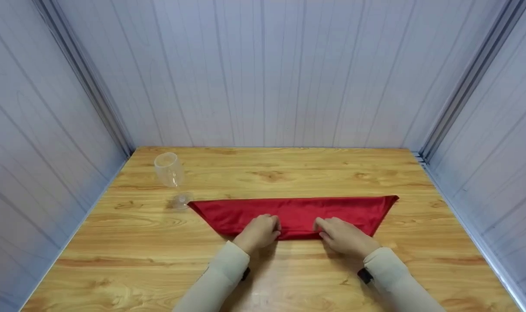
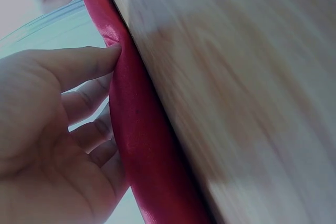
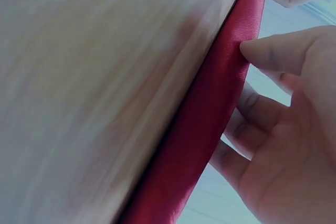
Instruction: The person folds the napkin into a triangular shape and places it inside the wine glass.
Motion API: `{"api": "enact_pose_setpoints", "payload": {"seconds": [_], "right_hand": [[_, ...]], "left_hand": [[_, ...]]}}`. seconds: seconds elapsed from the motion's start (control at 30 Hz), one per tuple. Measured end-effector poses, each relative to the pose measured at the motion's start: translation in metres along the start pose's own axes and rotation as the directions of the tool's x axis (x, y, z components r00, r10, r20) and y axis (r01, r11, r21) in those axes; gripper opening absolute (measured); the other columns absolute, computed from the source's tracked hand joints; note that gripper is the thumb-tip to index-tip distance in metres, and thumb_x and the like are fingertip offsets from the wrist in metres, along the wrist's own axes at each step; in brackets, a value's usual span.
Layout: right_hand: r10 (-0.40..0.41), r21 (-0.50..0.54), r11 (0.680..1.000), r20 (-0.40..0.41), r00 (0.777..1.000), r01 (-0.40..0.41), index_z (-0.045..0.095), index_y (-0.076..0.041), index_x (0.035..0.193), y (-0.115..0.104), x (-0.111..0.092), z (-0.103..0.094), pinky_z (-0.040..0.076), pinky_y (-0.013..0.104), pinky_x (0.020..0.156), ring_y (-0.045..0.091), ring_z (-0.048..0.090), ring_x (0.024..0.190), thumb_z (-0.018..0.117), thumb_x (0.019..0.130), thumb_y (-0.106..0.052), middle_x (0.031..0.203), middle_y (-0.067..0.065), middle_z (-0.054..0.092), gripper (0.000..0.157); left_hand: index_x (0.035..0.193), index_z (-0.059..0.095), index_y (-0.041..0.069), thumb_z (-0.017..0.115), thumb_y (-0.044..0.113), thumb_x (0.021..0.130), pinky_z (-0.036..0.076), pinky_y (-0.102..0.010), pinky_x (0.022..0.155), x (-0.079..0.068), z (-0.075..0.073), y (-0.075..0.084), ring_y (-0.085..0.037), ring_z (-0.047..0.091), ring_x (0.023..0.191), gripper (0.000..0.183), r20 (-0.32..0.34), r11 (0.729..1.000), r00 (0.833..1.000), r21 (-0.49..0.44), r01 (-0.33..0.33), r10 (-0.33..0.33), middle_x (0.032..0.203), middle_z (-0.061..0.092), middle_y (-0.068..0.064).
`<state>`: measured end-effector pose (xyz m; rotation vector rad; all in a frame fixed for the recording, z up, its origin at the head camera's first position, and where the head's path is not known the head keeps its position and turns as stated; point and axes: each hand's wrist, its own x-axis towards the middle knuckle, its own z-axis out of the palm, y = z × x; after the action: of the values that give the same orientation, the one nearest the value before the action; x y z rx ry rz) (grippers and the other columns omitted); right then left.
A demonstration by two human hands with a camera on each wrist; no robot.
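A shiny red satin napkin point(image 1: 297, 210) lies on the wooden table, folded into a long trapezoid with its wider side away from me. My left hand point(image 1: 258, 232) pinches the folded near edge left of the middle. In the left wrist view the thumb point(image 2: 97, 61) presses the front of the rolled fold point(image 2: 139, 114), with the other fingers curled behind it. To the right, my right hand point(image 1: 345, 236) pinches the same edge; its thumb point(image 3: 273, 51) lies on the fold point(image 3: 205, 108) in the right wrist view, fingertips hidden behind. A stretch of edge runs between the hands.
A clear stemmed glass point(image 1: 169, 170) stands upright at the left, its foot point(image 1: 181, 200) right by the napkin's far left corner. Pale panel walls point(image 1: 263, 73) enclose the wooden table point(image 1: 115, 260) at the back and both sides.
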<state>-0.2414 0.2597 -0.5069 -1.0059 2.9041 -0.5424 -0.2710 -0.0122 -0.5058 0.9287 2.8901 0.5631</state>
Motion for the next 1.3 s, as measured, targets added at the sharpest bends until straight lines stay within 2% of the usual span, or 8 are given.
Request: {"api": "enact_pose_setpoints", "payload": {"seconds": [0.1,0.37,0.67,0.83,0.9,1.03,1.13,1.3], "right_hand": [[0.019,-0.004,1.000,0.027,0.999,-0.019,0.058,-0.016,0.109,0.001,0.001,-0.001,0.049,0.038,0.075,0.018,0.057,0.085,0.055,0.102,-0.008,0.085,-0.005,0.056,0.012],[0.153,0.040,0.987,0.114,0.982,-0.158,0.058,-0.023,0.111,0.001,0.006,-0.003,0.047,0.038,0.078,0.013,0.052,0.086,0.048,0.105,-0.014,0.085,-0.008,0.053,0.015],[0.151,0.003,0.989,0.044,0.988,-0.151,0.062,-0.021,0.104,0.000,0.007,-0.001,0.044,0.033,0.066,0.013,0.047,0.071,0.054,0.101,-0.010,0.088,-0.006,0.045,0.014],[0.100,0.006,0.995,0.003,0.995,-0.100,0.066,-0.017,0.100,0.003,0.010,-0.002,0.047,0.035,0.070,0.015,0.052,0.078,0.059,0.098,-0.006,0.088,-0.005,0.051,0.013],[0.091,0.028,0.995,-0.015,0.996,-0.091,0.068,-0.016,0.098,0.006,0.011,-0.002,0.049,0.037,0.074,0.017,0.055,0.083,0.062,0.096,-0.006,0.088,-0.005,0.055,0.012],[0.125,0.120,0.985,-0.029,0.992,-0.121,0.068,-0.015,0.094,0.011,0.015,-0.003,0.050,0.036,0.074,0.016,0.059,0.084,0.068,0.094,-0.007,0.085,-0.007,0.060,0.008],[0.153,0.140,0.979,-0.042,0.987,-0.146,0.069,-0.015,0.090,0.012,0.016,-0.002,0.049,0.035,0.074,0.013,0.056,0.082,0.071,0.093,-0.009,0.082,-0.009,0.059,0.007],[0.196,0.050,0.980,-0.080,0.977,-0.192,0.072,-0.017,0.083,0.006,0.016,-0.002,0.048,0.035,0.074,0.013,0.054,0.082,0.076,0.089,-0.012,0.080,-0.010,0.056,0.009]], "left_hand": [[0.090,0.066,0.011,0.072,0.012,0.093,0.052,-0.035,0.079,0.000,0.000,0.000,-0.024,0.063,0.087,0.007,-0.006,1.000,1.000,0.002,-0.004,0.004,0.084,0.062,-0.002],[0.092,0.066,0.010,0.071,0.012,0.094,0.052,-0.036,0.082,0.002,0.001,-0.002,-0.024,0.063,0.091,0.005,-0.001,1.000,1.000,-0.029,0.000,0.000,0.086,0.062,-0.002],[0.092,0.066,0.010,0.070,0.012,0.094,0.052,-0.036,0.081,0.003,-0.001,-0.004,-0.025,0.063,0.092,0.005,0.016,0.998,1.000,-0.060,0.004,-0.003,0.087,0.062,-0.003],[0.091,0.066,0.011,0.069,0.010,0.094,0.050,-0.035,0.082,0.003,-0.001,-0.005,-0.024,0.060,0.093,0.005,0.033,0.995,0.999,-0.099,0.011,-0.008,0.088,0.060,-0.002],[0.091,0.066,0.010,0.069,0.010,0.095,0.050,-0.035,0.082,0.003,-0.001,-0.006,-0.024,0.059,0.093,0.005,0.041,0.994,0.999,-0.112,0.013,-0.008,0.088,0.059,-0.002],[0.091,0.066,0.010,0.069,0.009,0.095,0.050,-0.034,0.081,0.003,-0.002,-0.007,-0.022,0.058,0.091,0.005,0.037,0.992,0.999,-0.123,0.004,0.001,0.088,0.059,-0.001],[0.090,0.067,0.010,0.070,0.009,0.094,0.049,-0.032,0.076,0.004,-0.003,-0.008,-0.019,0.056,0.086,0.005,0.015,0.993,1.000,-0.121,-0.018,0.020,0.086,0.058,0.000],[0.083,0.074,0.012,0.077,0.009,0.088,0.052,-0.029,0.074,0.004,-0.002,-0.007,-0.015,0.061,0.081,0.007,-0.077,0.997,0.996,-0.059,-0.056,0.051,0.080,0.065,0.004]]}}
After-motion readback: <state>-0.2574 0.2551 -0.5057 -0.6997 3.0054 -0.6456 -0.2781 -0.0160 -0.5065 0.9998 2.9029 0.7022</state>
